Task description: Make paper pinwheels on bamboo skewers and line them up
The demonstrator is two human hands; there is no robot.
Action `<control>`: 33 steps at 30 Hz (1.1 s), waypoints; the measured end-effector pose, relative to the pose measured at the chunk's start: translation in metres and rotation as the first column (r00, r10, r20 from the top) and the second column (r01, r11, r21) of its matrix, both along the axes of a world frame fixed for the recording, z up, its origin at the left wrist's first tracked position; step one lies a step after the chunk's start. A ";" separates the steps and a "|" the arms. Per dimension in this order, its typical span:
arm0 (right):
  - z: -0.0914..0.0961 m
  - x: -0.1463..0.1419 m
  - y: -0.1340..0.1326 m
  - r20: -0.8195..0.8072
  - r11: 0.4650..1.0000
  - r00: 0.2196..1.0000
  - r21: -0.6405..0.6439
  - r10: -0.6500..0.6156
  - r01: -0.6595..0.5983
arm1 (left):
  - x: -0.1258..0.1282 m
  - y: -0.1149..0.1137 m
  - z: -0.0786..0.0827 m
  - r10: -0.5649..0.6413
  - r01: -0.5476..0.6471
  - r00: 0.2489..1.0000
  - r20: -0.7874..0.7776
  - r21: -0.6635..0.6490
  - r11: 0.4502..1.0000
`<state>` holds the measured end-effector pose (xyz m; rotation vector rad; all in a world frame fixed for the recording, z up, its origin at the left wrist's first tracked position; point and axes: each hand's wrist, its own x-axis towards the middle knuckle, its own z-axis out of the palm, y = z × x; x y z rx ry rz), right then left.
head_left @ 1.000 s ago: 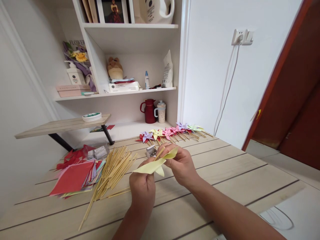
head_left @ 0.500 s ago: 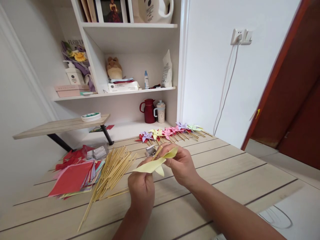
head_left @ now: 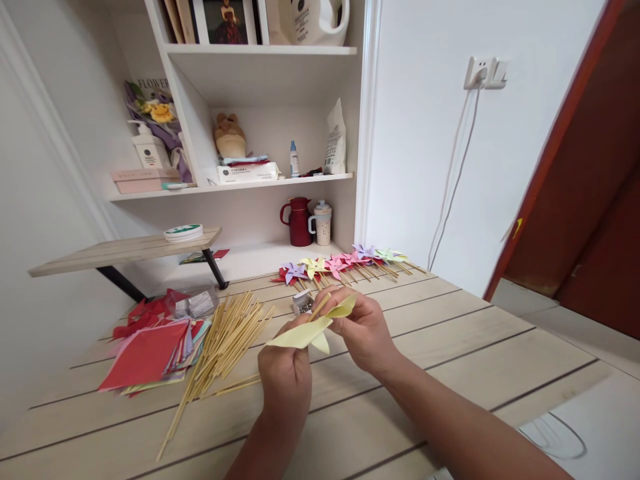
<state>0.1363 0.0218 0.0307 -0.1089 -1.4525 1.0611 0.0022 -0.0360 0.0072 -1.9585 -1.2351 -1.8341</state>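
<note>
A pale yellow paper pinwheel (head_left: 301, 335) is held above the table between my two hands. My left hand (head_left: 284, 365) is closed around its lower left side, with the fingertips hidden behind the paper. The fingers of my right hand (head_left: 361, 328) pinch its right side near the middle. A thin wooden stick (head_left: 319, 306) sticks out behind the paper, between the hands. Just beyond the hands is a small box of metal pins (head_left: 303, 304), partly covered by the fingers.
Finished pinwheels (head_left: 336, 265) lie in a row along the table's back edge. Left of my hands is a pile of wooden sticks (head_left: 227, 343), beside a stack of coloured paper squares (head_left: 145, 357). A small raised shelf (head_left: 125, 252) stands at the back left.
Both hands and the yellow pinwheel are almost where they were. The view has shifted very slightly.
</note>
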 end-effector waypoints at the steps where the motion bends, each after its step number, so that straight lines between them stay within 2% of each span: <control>1: 0.000 0.000 0.000 0.003 1.000 1.000 -0.002 -0.003 0.003 | 0.000 0.000 0.000 0.006 -0.006 1.000 -0.003 0.003 1.000; 14: 0.004 0.001 -0.003 0.021 1.000 1.000 0.004 0.000 -0.001 | 0.001 -0.001 0.003 0.003 -0.001 0.999 0.041 -0.052 0.999; 19: 0.002 0.000 -0.002 0.004 0.999 0.999 -0.009 0.034 -0.034 | 0.001 -0.001 0.003 0.012 -0.012 1.000 0.016 -0.020 1.000; 33: -0.001 0.000 -0.001 0.004 1.000 1.000 -0.014 0.014 -0.014 | 0.002 0.001 0.004 0.016 -0.015 0.999 -0.033 0.037 0.999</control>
